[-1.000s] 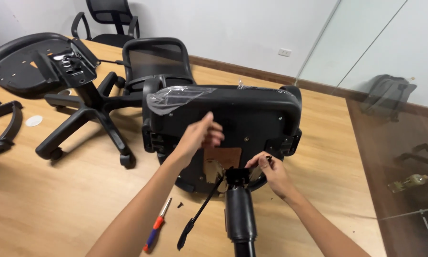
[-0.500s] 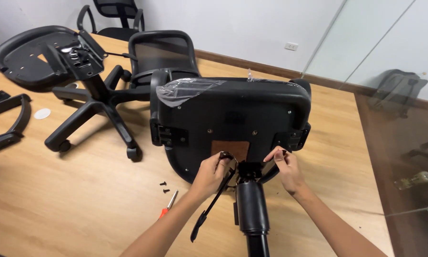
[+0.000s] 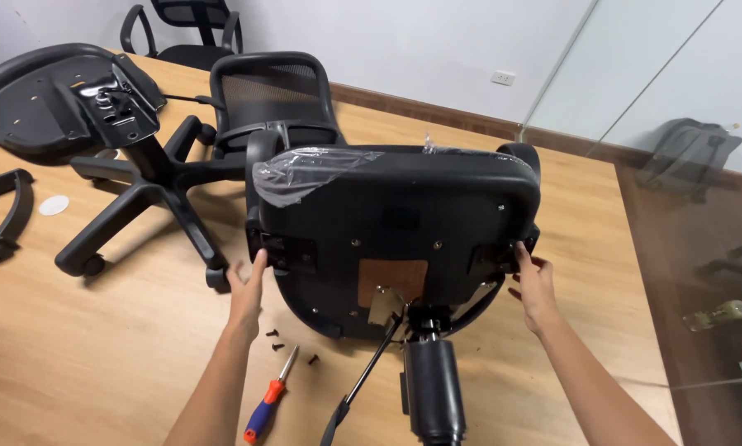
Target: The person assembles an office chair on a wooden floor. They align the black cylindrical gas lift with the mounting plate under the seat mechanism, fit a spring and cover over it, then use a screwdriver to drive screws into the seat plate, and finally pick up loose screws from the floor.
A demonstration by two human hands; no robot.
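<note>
We have moved both hands off the central mechanism: left hand (image 3: 247,291) and right hand (image 3: 534,285) now grip the upturned office chair seat (image 3: 395,239) by its sides, ready to shift it.

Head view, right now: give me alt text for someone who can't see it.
Both bare hands grip the sides of an upturned black office chair seat, left hand on its left edge, right hand on its right, above a wooden floor. A screwdriver and loose screws lie beside the left forearm; another upturned chair base stands behind.
</note>
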